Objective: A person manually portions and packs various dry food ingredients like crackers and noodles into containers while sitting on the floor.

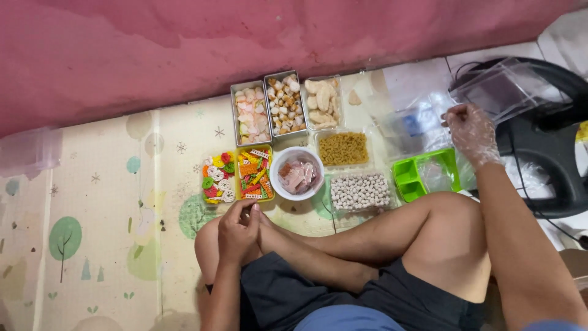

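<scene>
Just beyond the left hand (239, 232) stood a white bowl (297, 173) of pinkish pieces. Farther out, three metal tins (285, 104) of pale snacks lined the pink wall (184, 43). Between the two hands sat a clear tub of yellow bits (343, 148) and one of white balls (360, 190). A black round object (551, 159) lay past the right hand (471, 132), and a patterned mat (98, 202) lay under everything.

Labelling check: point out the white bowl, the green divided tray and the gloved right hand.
white bowl (277, 176): head view, on its left rim.
green divided tray (405, 173): head view, on a bare left compartment.
right hand (471, 132): head view, on the back of the gloved hand.
</scene>
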